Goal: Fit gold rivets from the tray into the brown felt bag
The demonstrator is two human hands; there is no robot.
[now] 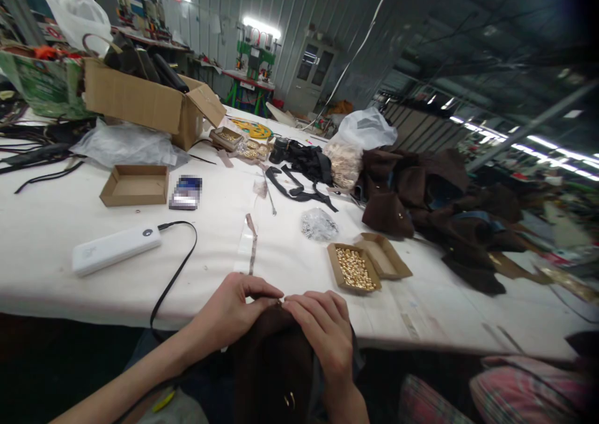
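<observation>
A white, rounded-rectangular power bank [116,250] lies on the white-covered table [290,263]. The left hand [234,308] pinches — thumb near forefinger — the top edge of a dark brown fabric piece [271,364], held upright at the table's near edge. The right hand [325,327] grasps its right side, fingers curled over — beyond stands a shallow tan cardboard box [333,266] of small, shiny gold-coloured pieces [354,269].

You find no readable text — the print on the green bag [47,87] and the faint marks on the white power bank [116,248] are too unclear.
</observation>
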